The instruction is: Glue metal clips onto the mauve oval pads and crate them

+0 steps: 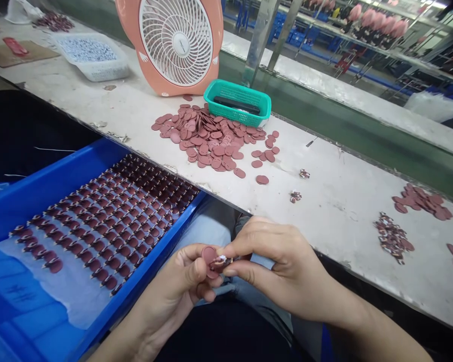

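My left hand (184, 276) pinches a reddish-brown oval disc (209, 255) between thumb and fingers, above my lap. From the right, my right hand (275, 261) grips a small brown-and-white figure piece (222, 261) between thumb and forefinger. The piece lies against the disc; whether the two are joined I cannot tell. To the left, a blue tray (60, 168) holds rows of discs with similar small pieces on them, laid on a pale sheet. A large heap of loose discs (211, 141) lies on the worktable ahead.
An orange fan (181, 45) stands behind the heap beside a green basket (237, 90) with a dark object inside. At right lie a pile of small figure pieces (394, 236) and more discs (423, 201). A white tub (90, 55) stands at back left. The table edge (249, 208) runs diagonally ahead.
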`<state>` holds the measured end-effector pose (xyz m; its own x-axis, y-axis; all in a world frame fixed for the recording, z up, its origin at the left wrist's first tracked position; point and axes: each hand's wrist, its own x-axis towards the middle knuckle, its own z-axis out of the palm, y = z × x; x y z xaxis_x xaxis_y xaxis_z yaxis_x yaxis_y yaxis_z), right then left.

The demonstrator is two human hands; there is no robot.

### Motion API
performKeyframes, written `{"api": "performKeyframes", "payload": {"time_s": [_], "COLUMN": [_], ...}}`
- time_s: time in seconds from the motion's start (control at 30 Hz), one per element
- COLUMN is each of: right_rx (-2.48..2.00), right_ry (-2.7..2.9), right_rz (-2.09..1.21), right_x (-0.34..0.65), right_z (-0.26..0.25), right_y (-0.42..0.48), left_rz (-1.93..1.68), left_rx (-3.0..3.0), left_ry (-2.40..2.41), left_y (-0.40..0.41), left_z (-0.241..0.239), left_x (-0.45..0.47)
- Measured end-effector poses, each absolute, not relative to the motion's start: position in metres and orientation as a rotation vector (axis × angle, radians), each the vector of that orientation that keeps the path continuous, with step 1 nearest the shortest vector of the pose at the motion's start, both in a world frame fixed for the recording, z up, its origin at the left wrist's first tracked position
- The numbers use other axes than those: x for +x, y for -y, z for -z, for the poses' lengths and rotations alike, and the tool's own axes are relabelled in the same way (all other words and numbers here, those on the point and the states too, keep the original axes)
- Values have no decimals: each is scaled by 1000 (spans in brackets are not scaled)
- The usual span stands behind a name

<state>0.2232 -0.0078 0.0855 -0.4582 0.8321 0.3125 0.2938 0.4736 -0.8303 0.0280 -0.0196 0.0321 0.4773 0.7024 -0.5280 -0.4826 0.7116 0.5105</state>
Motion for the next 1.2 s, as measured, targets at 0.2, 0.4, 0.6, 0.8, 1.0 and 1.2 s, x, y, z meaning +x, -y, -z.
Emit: {"api": "performKeyframes", "payload": {"time_s": [0.2, 0.4, 0.6, 0.8, 1.0, 1.2], "right_rx": [-984, -978, -945, -924, -840, -791], "right_ry": [1969, 2004, 2051, 2088, 2073, 2068], "right_rz": [-966, -940, -894, -844, -881, -885], "right_x": [221, 220, 220, 220, 219, 219], "right_z": [-89, -90, -92, -90, -92, -96], "right_y": [6, 4, 4, 6, 13, 20], "left_rz": [-730, -721, -727, -738, -725, -730], "left_rx": [302, 287, 275, 270, 340, 323], "left_ry": [-811, -823, -809, -820, -774, -773], "left_y": [21, 21, 20, 20, 24, 25], "left_z": [-30, -31, -31, -33, -41, -47], "left_x": [27, 25, 26, 28, 25, 28]}}
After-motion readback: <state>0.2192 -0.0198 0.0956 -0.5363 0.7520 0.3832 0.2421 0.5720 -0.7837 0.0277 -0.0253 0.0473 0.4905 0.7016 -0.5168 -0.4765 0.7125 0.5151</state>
